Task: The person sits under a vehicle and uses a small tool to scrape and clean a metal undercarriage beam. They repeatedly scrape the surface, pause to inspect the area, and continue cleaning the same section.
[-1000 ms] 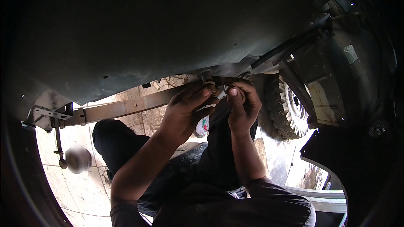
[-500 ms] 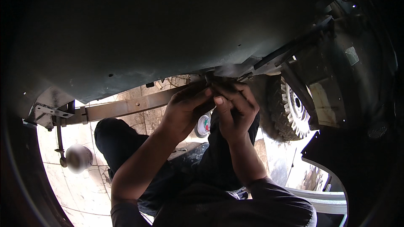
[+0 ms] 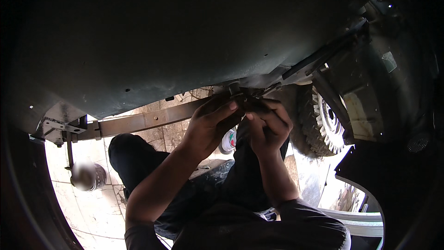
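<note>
I lie under a vehicle and look up at its dark underbody [image 3: 185,41]. Both arms reach up to a small metal fitting [image 3: 238,93] at the near end of a rusty leaf spring [image 3: 143,120]. My left hand [image 3: 210,122] has its fingers curled around the fitting from the left. My right hand [image 3: 268,127] pinches the same part from the right, fingertips touching those of the left hand. The piece between the fingers is mostly hidden, and I cannot tell whether a tool is in either hand.
A knobby tyre [image 3: 317,127] stands just right of the hands. The spring's far end meets a bracket [image 3: 58,127] at left, with a hanging rod below it. My knees in dark trousers [image 3: 134,157] rise beneath. A small round can [image 3: 229,141] sits on the tiled floor [image 3: 83,208].
The two hands have drawn together at the fitting; the right hand shifted left and its fingers closed against the left hand's fingertips. The view has barely moved.
</note>
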A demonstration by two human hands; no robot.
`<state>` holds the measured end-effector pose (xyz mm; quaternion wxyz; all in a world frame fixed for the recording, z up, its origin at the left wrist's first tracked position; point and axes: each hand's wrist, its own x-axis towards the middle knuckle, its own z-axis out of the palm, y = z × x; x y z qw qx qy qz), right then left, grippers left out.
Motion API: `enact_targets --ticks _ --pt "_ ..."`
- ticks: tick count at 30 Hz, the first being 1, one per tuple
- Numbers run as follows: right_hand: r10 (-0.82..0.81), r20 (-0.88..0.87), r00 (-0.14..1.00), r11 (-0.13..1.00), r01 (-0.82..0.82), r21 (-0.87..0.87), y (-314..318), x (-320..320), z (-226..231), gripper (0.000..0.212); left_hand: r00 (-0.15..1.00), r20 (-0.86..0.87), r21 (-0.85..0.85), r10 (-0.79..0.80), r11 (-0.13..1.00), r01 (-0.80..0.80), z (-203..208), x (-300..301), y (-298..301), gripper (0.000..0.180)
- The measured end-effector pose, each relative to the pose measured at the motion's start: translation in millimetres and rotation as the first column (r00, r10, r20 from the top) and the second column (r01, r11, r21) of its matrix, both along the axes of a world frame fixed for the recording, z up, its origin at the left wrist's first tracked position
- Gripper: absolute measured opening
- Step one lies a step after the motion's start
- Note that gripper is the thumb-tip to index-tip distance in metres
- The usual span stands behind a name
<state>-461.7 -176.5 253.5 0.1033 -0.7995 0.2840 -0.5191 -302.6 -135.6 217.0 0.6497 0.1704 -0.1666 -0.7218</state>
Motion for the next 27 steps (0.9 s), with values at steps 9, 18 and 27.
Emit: enact_targets --ticks 9,18,27 --pt "0.064 0.134 0.989 0.990 -0.080 0.116 -5 4 4 0.029 0.992 0.025 -0.001 -0.127 0.992 0.127 -2 -3 2 0.049" --pt "-0.044 -0.187 0.981 0.998 0.033 -0.062 2 5 24 0.026 0.988 0.155 -0.062 -0.005 0.998 0.014 -1 3 -4 0.042" --pt "-0.046 -0.245 0.968 0.997 0.029 -0.073 9 8 37 0.029 0.991 0.136 -0.012 0.018 1.000 -0.017 -2 1 -5 0.038"
